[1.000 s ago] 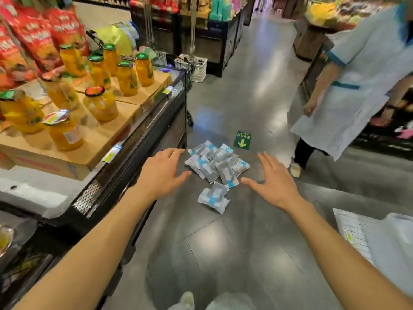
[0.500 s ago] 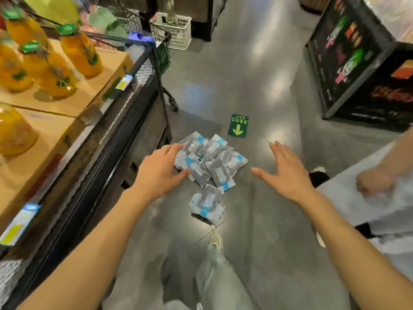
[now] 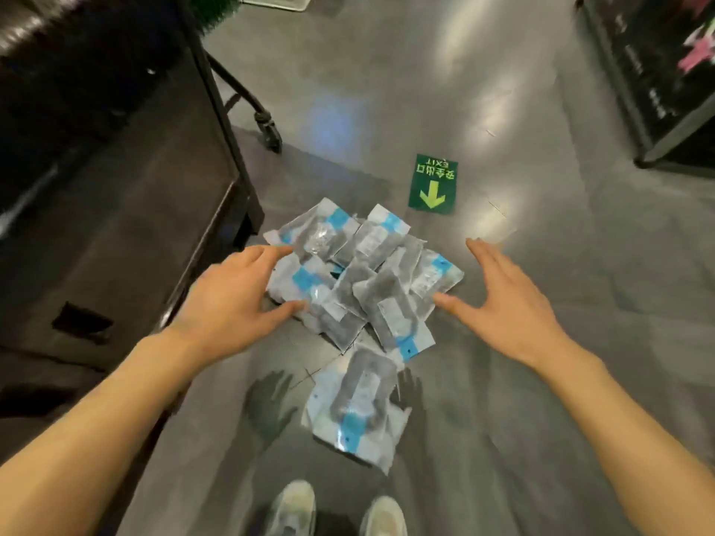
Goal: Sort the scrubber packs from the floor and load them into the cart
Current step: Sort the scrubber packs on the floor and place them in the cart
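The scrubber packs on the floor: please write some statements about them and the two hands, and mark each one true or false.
1. The scrubber packs lie in a pile on the grey floor. True.
2. The right hand grips one pack. False: it is open with spread fingers, beside the pile, holding nothing.
3. One single pack lies apart, nearer to the person's shoes than the pile. True.
4. The green exit sticker is covered by packs. False: it lies bare on the floor, beyond the pile.
5. The left hand is at the pile's left edge, fingers straight. True.
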A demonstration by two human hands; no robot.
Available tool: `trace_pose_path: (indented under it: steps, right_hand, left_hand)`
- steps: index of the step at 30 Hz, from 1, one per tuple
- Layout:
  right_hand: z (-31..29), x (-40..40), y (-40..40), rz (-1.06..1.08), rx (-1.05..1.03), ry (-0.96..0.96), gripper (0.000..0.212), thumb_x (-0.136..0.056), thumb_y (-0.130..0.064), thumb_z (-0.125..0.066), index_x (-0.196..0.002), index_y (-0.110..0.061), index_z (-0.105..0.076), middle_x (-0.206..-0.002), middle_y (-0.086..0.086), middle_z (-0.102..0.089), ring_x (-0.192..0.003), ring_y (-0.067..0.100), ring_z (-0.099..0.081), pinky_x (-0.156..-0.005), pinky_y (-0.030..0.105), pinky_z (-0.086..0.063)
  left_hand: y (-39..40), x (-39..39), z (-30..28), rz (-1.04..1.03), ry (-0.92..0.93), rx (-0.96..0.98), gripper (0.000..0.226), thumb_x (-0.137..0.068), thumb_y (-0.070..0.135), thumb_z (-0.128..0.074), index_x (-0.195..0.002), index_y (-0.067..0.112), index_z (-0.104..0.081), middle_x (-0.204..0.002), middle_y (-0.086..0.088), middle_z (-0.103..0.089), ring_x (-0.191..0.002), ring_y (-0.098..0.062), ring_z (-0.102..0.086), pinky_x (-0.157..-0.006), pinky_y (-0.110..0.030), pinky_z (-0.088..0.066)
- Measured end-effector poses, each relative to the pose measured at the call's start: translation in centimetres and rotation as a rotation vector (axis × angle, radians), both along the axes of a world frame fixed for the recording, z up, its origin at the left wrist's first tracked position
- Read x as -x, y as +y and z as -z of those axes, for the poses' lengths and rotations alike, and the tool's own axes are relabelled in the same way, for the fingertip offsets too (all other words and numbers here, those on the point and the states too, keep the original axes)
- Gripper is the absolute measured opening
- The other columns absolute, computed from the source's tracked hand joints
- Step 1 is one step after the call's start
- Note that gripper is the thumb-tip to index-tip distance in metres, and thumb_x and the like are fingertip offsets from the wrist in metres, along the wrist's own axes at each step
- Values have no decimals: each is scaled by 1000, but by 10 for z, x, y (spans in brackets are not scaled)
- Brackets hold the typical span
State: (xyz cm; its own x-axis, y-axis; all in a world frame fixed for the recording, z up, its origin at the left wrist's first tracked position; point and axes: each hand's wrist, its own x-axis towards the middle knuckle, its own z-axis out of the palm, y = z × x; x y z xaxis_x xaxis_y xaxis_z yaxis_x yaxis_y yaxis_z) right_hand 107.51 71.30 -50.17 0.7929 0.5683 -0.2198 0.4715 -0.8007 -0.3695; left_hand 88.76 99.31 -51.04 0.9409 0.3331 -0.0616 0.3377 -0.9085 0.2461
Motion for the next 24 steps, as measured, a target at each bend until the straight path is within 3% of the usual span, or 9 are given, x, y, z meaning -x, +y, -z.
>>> trace_pose_path:
  steps: [4,9,14,18,19,21,23,24]
  right_hand:
    - [146,-16,16,-3,-28,-53,101,-82,-74,-55,-162,-28,-14,-171,-7,-11,-156,14,-14,-123,34,-17]
    - [269,-26,17,-6,-21,-83,102,-82,-75,-56,-162,-27,-15,-171,-7,-14,-156,17,-16,-123,40,-19]
    - [331,-23,6,-19,1,-156,109,-76,-87,-49,-159,-21,-25,-166,0,-29,-152,23,-30,-120,45,-31]
    - [340,4,-1,79,-12,-97,88,-84,-66,-64,-155,-23,-34,-156,-1,-43,-142,23,-42,-107,41,-40]
    - [347,10,-3,159,-50,-33,83,-84,-63,-68,-151,-23,-40,-149,0,-50,-137,24,-48,-104,40,-42]
    - [368,22,-5,436,-226,296,80,-77,-64,-76,-138,-17,-54,-122,2,-64,-112,24,-62,-94,39,-49]
    - [397,29,-4,725,-390,701,66,-72,-60,-80,-112,-11,-60,-93,7,-60,-81,25,-58,-70,37,-50]
    - [411,34,-2,811,-413,828,61,-73,-55,-83,-106,-8,-61,-90,11,-57,-78,26,-56,-63,36,-49]
  left_hand:
    - [21,-24,153,82,-53,-53,84,-83,76,-40,-146,20,-48,-143,-5,-59,-124,-30,-62,-93,-47,-55]
    - [23,-41,290,87,-84,42,82,-81,77,-44,-148,29,-41,-149,2,-52,-134,-25,-53,-102,-51,-50]
    - [16,-46,351,116,-51,82,87,-78,78,-42,-150,29,-41,-149,1,-53,-133,-25,-53,-102,-50,-48]
    - [13,-32,355,102,-15,116,83,-81,75,-48,-151,30,-39,-149,1,-52,-134,-24,-52,-103,-49,-48]
    - [12,-28,354,95,-18,131,84,-81,76,-47,-151,29,-39,-149,1,-52,-134,-23,-52,-104,-49,-48]
    - [11,-20,355,83,-26,168,87,-79,78,-42,-151,29,-39,-148,2,-53,-135,-22,-51,-104,-47,-47]
    - [12,-14,359,74,-49,185,86,-78,77,-41,-151,31,-38,-148,5,-52,-135,-20,-49,-104,-46,-45]
    - [13,-13,362,71,-61,187,86,-78,77,-42,-151,32,-38,-147,6,-52,-136,-19,-49,-104,-45,-45]
